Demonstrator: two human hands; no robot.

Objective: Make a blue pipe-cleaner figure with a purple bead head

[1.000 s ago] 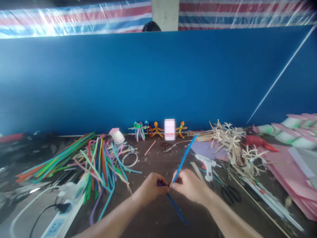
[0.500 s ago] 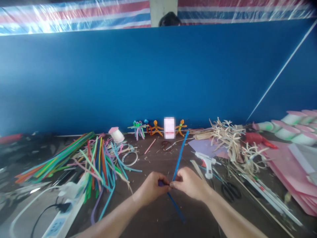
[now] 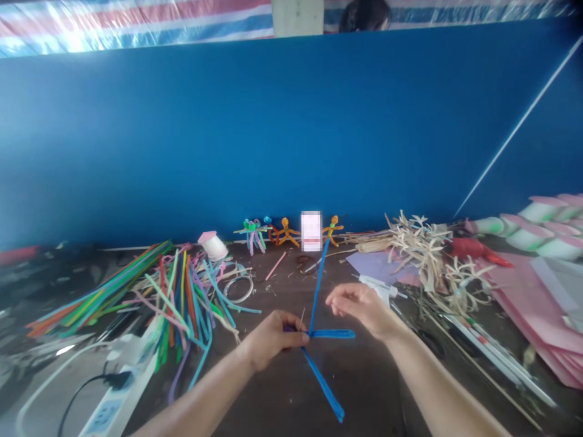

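Note:
My left hand (image 3: 276, 341) is closed in a pinch on blue pipe cleaners (image 3: 332, 334) where they meet. One long strand points up and away, a folded loop sticks out to the right, and another folded length slants down toward me. A bit of purple shows between the left fingers, mostly hidden by them. My right hand (image 3: 362, 308) hovers just above and right of the loop, apart from it. Its fingers are loosely bent and hold nothing.
Loose coloured pipe cleaners (image 3: 186, 297) and a power strip (image 3: 109, 400) lie left. Small pipe-cleaner figures (image 3: 286, 230) stand along the blue partition (image 3: 273, 133). On the right are a glue gun (image 3: 378, 288), raffia-like strips (image 3: 423, 249) and pink sheets (image 3: 523, 315). Someone's head shows beyond the partition.
My right hand has let go of the blue pipe cleaners and moved up and right. The folded loop on the right now shows. The long strand has swung left; my left hand keeps its pinch.

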